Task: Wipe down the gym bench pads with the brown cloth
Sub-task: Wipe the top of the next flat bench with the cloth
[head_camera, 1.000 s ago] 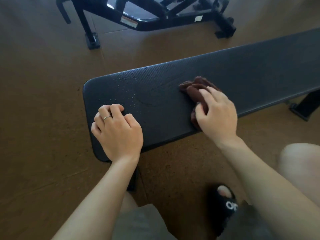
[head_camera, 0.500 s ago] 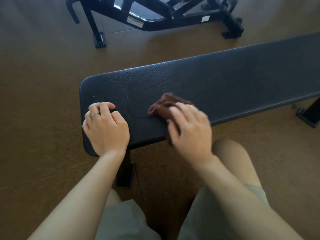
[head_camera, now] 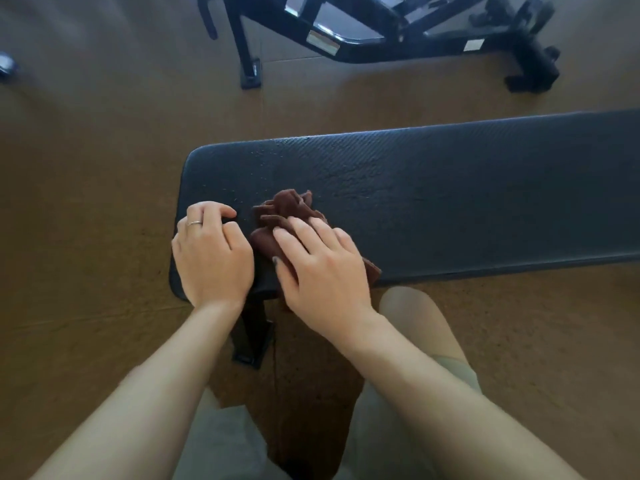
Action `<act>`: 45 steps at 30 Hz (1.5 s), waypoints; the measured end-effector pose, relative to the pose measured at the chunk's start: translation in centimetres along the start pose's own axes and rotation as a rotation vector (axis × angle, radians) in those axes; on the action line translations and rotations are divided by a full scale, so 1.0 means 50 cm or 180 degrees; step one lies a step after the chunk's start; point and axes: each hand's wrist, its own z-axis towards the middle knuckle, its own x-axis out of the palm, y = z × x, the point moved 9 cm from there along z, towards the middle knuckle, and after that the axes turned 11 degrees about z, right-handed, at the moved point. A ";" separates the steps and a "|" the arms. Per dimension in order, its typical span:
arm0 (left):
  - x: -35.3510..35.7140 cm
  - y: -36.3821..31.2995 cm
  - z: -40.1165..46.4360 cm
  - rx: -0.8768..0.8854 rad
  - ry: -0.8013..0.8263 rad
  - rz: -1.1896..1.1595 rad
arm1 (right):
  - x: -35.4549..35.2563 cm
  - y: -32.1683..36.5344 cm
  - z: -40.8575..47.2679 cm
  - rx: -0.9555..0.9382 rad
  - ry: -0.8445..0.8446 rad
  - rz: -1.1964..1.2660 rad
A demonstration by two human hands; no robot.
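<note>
A long black bench pad point(head_camera: 450, 202) runs from the centre to the right edge, with small water droplets near its left end. The crumpled brown cloth point(head_camera: 289, 209) lies on the pad's left part, near the front edge. My right hand point(head_camera: 322, 271) lies on top of the cloth and presses it against the pad with fairly straight fingers. Cloth shows beyond the fingertips and at both sides of the palm. Just left of the cloth, my left hand point(head_camera: 211, 254) rests on the pad's left end, fingers curled and holding nothing. It wears a ring.
The bench's black leg and foot point(head_camera: 252, 337) stand under the pad between my forearms. Another black exercise machine frame point(head_camera: 381, 39) stands on the brown floor beyond the bench. My knees in grey shorts point(head_camera: 415, 393) are close to the pad's front edge.
My right hand has slid the cloth leftward along the pad, from its middle to right beside my left hand. The left hand has stayed on the pad's end.
</note>
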 end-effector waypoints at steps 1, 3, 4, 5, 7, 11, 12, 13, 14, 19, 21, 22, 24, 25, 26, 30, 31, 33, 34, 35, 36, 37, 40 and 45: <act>0.000 0.002 0.000 -0.0018 -0.0018 -0.0006 | -0.023 -0.032 0.001 -0.0063 -0.0003 -0.0014; -0.001 -0.001 -0.002 -0.0024 -0.0057 0.0029 | -0.104 -0.145 0.003 0.0176 -0.0314 -0.0143; -0.002 -0.003 -0.003 -0.0028 -0.0072 0.0047 | -0.150 -0.214 0.007 0.0412 -0.0475 -0.0256; -0.004 -0.005 -0.003 -0.0032 -0.0093 0.0056 | -0.188 -0.274 0.011 0.0661 -0.0544 -0.0381; -0.004 -0.008 -0.002 -0.0038 -0.0135 0.0068 | -0.220 -0.339 0.023 0.1015 -0.0507 -0.0587; -0.006 -0.007 -0.002 -0.0057 -0.0208 0.0122 | -0.132 -0.229 0.066 0.0701 -0.0260 -0.0555; -0.004 -0.006 -0.001 -0.0053 -0.0203 0.0139 | -0.095 -0.181 0.082 0.0416 -0.0147 -0.0433; -0.003 -0.006 0.000 -0.0047 -0.0198 0.0150 | -0.057 -0.135 0.097 0.0143 0.0000 -0.0297; -0.002 -0.006 0.001 -0.0041 -0.0199 0.0155 | -0.022 -0.095 0.114 -0.0093 0.0155 -0.0164; -0.004 -0.001 0.003 -0.0160 -0.0250 0.0229 | 0.072 -0.008 0.211 -0.0729 0.0399 0.0154; -0.002 -0.001 0.001 -0.0152 -0.0276 0.0268 | 0.091 -0.006 0.255 -0.0802 0.0366 0.0106; -0.001 -0.002 0.001 -0.0130 -0.0278 0.0280 | 0.097 -0.006 0.274 -0.0813 0.0349 0.0071; -0.001 -0.003 0.002 -0.0076 -0.0289 0.0293 | 0.105 -0.010 0.300 -0.0825 0.0331 0.0037; -0.001 -0.003 0.002 -0.0053 -0.0290 0.0292 | 0.102 -0.016 0.306 -0.0840 0.0295 0.0052; -0.001 -0.002 0.002 -0.0033 -0.0290 0.0289 | 0.096 -0.027 0.310 -0.0846 0.0234 0.0072; -0.002 -0.004 0.001 0.0009 -0.0301 0.0274 | 0.020 -0.153 0.319 -0.0435 -0.0194 -0.0038; -0.001 -0.004 0.002 0.0007 -0.0298 0.0262 | -0.010 -0.201 0.316 -0.0252 -0.0262 -0.0114; -0.002 -0.005 0.003 0.0003 -0.0299 0.0249 | -0.083 -0.306 0.295 0.0094 -0.0370 -0.0271; -0.002 -0.007 0.003 0.0014 -0.0299 0.0247 | -0.124 -0.356 0.279 0.0249 -0.0447 -0.0365; -0.002 -0.009 0.002 0.0023 -0.0292 0.0242 | -0.163 -0.400 0.261 0.0404 -0.0520 -0.0456; -0.003 -0.011 0.002 0.0029 -0.0285 0.0234 | -0.194 -0.434 0.243 0.0579 -0.0579 -0.0530; -0.004 -0.012 0.001 0.0028 -0.0276 0.0231 | -0.211 -0.456 0.229 0.0769 -0.0628 -0.0601; -0.001 -0.014 0.001 0.0007 -0.0237 0.0240 | -0.181 -0.433 0.229 0.1125 -0.0730 -0.0836; 0.000 -0.017 0.002 0.0007 -0.0168 0.0239 | 0.011 -0.166 0.309 0.0280 -0.0382 -0.0433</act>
